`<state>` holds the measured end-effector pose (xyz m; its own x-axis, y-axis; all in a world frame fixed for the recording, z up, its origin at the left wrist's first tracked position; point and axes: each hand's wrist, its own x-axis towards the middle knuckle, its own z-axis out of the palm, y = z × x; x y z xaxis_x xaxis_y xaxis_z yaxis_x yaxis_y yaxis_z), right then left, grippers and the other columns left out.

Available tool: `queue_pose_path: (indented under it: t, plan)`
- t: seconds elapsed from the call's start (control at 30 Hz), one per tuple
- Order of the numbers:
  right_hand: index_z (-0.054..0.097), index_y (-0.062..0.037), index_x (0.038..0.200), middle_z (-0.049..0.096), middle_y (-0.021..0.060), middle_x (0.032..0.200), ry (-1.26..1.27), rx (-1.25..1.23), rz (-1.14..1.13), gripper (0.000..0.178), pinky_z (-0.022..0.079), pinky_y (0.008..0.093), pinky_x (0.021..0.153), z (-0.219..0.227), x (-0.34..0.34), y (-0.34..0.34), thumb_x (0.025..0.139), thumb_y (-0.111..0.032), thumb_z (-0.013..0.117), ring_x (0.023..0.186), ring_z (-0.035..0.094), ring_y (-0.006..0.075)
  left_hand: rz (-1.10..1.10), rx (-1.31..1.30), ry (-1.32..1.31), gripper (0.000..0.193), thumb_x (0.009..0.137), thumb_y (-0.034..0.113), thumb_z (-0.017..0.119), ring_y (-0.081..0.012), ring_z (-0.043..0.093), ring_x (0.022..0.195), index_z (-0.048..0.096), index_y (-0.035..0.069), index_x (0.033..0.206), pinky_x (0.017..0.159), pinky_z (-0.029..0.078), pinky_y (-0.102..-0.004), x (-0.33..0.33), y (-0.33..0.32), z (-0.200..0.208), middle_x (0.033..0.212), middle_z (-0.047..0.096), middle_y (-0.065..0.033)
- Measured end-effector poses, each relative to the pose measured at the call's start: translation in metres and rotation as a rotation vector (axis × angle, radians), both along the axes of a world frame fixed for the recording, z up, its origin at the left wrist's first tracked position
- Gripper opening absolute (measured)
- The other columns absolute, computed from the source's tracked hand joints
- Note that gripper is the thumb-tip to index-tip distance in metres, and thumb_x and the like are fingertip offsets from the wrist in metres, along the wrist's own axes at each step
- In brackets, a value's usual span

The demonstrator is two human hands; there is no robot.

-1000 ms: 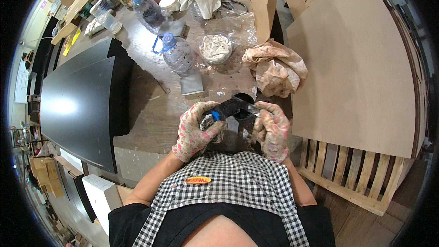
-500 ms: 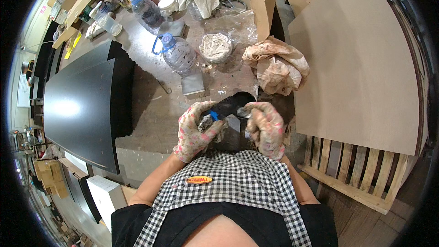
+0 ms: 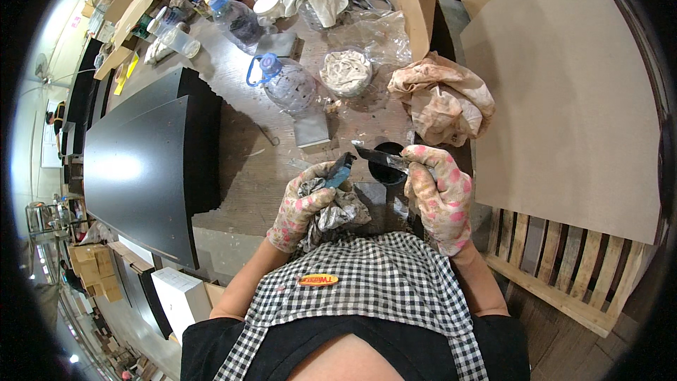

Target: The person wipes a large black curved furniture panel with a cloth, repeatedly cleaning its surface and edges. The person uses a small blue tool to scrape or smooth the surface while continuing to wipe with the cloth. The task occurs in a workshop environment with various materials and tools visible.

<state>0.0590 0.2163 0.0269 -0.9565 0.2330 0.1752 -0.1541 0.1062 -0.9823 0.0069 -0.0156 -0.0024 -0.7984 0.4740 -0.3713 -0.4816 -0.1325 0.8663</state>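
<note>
My left hand (image 3: pixel 300 210), in a floral glove, is closed around a crumpled, stained grey rag (image 3: pixel 338 217). The same hand grips a small blue piece with a black-smeared tip (image 3: pixel 339 173); its kind cannot be made out. My right hand (image 3: pixel 443 197), gloved alike, holds a narrow flat blade smeared with black (image 3: pixel 375 155), which points left toward the blue piece without touching it. Below the blade stands a round black container (image 3: pixel 391 173) with a dark inside. A grey flat block (image 3: pixel 311 130) lies on the table beyond my hands.
A clear plastic jug with a blue cap (image 3: pixel 288 88) and a bowl with white cloth (image 3: pixel 346 73) stand farther back. To the right lies a stained cloth (image 3: pixel 446 99) beside large board sheets (image 3: pixel 564 99) on a pallet. Black panels (image 3: pixel 148 169) stand at left.
My hands have moved apart from each other. The blade in my right hand now shows fully over the black container, and the blue piece stands out more from my left hand.
</note>
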Motion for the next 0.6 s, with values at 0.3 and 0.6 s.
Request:
queue_pose_path:
  t: [0.3,0.6]
  plan:
    - [0.064,0.0011,0.116,0.067,0.0080,0.079,0.133,0.298,-0.001,0.021,0.049,0.0259,0.059,-0.002,0.000,0.008,0.096,0.001,0.059,0.066,0.062,0.0135,0.021,-0.058,0.013,0.052,0.084,0.015,0.073,-0.0154,0.067,0.093,0.057,-0.005,0.130,0.086,0.053,-0.0294,-0.004,0.012,0.001,0.107,0.070,-0.0101]
    - [0.064,0.0009,0.117,0.067,0.0079,0.078,0.132,0.252,-0.052,0.035,0.049,0.0257,0.059,-0.013,0.019,0.025,0.086,0.012,0.053,0.064,0.063,0.0130,-0.065,-0.256,0.162,0.042,0.085,0.007,0.072,-0.0129,0.065,0.095,0.062,-0.002,0.125,0.088,0.052,-0.0294,-0.013,0.033,0.001,0.107,0.070,-0.0071]
